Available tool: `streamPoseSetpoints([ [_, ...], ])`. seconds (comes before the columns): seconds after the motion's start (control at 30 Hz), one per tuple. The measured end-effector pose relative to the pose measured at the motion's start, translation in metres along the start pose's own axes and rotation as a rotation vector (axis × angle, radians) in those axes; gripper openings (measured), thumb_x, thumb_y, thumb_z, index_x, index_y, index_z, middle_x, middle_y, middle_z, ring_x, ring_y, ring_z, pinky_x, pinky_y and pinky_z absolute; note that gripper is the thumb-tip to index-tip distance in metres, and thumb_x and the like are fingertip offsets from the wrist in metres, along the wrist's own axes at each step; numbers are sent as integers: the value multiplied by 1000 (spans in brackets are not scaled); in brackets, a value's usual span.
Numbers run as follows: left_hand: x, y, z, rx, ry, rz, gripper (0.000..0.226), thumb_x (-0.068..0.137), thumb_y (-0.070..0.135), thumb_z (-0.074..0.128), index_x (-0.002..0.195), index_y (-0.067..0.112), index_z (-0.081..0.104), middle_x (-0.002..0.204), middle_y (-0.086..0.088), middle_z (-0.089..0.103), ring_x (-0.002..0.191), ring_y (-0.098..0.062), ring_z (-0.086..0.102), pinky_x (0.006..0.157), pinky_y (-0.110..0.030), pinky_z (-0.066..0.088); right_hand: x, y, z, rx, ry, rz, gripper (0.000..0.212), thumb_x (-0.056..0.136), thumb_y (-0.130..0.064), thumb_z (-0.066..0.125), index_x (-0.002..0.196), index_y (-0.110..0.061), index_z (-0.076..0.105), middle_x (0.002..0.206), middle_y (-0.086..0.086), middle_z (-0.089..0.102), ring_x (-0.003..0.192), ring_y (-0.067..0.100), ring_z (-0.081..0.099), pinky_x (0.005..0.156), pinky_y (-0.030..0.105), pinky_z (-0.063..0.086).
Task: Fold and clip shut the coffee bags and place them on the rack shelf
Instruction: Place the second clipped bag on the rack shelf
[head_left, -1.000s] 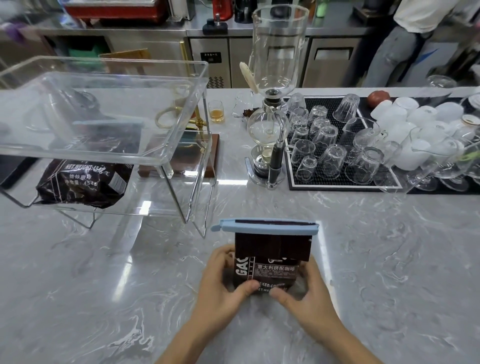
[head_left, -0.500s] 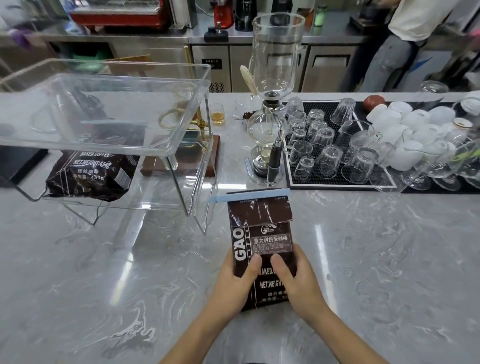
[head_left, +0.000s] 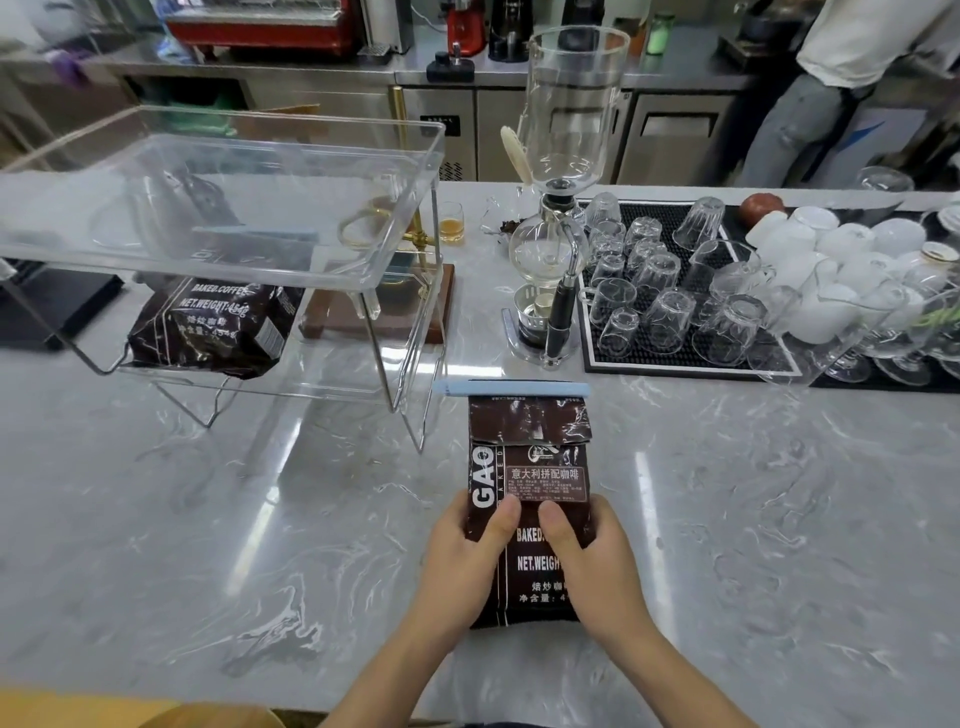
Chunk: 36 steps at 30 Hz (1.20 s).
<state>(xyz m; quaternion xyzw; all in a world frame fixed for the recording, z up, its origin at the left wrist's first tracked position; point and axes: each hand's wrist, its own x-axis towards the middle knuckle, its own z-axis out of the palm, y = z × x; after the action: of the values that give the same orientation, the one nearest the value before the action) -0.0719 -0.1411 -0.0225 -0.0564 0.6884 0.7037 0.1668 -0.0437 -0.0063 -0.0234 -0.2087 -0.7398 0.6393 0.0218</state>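
Observation:
A dark brown coffee bag (head_left: 530, 467) is held face up just above the marble counter, its top folded over and clamped by a light blue clip (head_left: 511, 388). My left hand (head_left: 467, 556) grips its left side and my right hand (head_left: 592, 561) its right side, both thumbs on the front. A second coffee bag (head_left: 208, 322) with a blue clip lies on the lower shelf of the clear acrylic rack (head_left: 410, 249) at the left. The rack's top tray holds nothing.
A glass siphon brewer (head_left: 558, 208) stands just behind the held bag. A black mat (head_left: 675, 358) with several upturned glasses and white cups fills the right. A wooden base (head_left: 374, 322) sits behind the rack. A person stands at the far right counter.
The bag has tipped from upright to lying back with its front label facing up, and has come nearer to me. Both hands slid lower along its sides.

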Motion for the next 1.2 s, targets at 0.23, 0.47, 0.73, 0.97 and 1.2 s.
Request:
streamPoseSetpoints([
  [0.23, -22, 1, -3, -137, 6, -2, 31, 92, 39, 53, 117, 25, 65, 113, 1, 75, 106, -19, 72, 90, -38, 57, -20, -4, 1, 74, -21, 45, 51, 70, -61, 58, 107, -25, 58, 102, -5, 71, 88, 2, 69, 78, 25, 54],
  [0.47, -46, -1, -10, -147, 20, -11, 27, 93, 37, 53, 115, 28, 65, 111, 0, 76, 103, -20, 73, 90, -41, 58, -45, -2, 3, 76, -37, 79, 52, 71, -61, 58, 108, -24, 58, 104, -1, 71, 94, 11, 70, 84, 38, 57],
  [0.73, -80, -4, -31, -186, 1, -40, 35, 88, 43, 54, 118, 27, 63, 109, -4, 77, 99, -23, 74, 81, -40, 60, -81, -9, 16, 70, -84, 77, 45, 71, -59, 55, 105, -28, 56, 103, -4, 69, 95, 11, 69, 85, 38, 58],
  [0.97, -99, 0, -64, -212, 67, -44, 36, 85, 46, 56, 116, 29, 64, 106, -4, 78, 99, -26, 75, 86, -48, 60, -102, -19, 47, 52, -129, 62, 46, 71, -60, 54, 105, -30, 55, 105, -6, 68, 96, 8, 67, 83, 31, 57],
  [1.2, -104, 13, -103, -211, 176, -19, 40, 79, 52, 57, 112, 31, 65, 99, 1, 79, 92, -21, 76, 83, -46, 61, -107, -36, 88, 61, -206, 59, 27, 91, -40, 55, 113, -24, 52, 105, -5, 68, 82, -6, 67, 60, 11, 53],
])
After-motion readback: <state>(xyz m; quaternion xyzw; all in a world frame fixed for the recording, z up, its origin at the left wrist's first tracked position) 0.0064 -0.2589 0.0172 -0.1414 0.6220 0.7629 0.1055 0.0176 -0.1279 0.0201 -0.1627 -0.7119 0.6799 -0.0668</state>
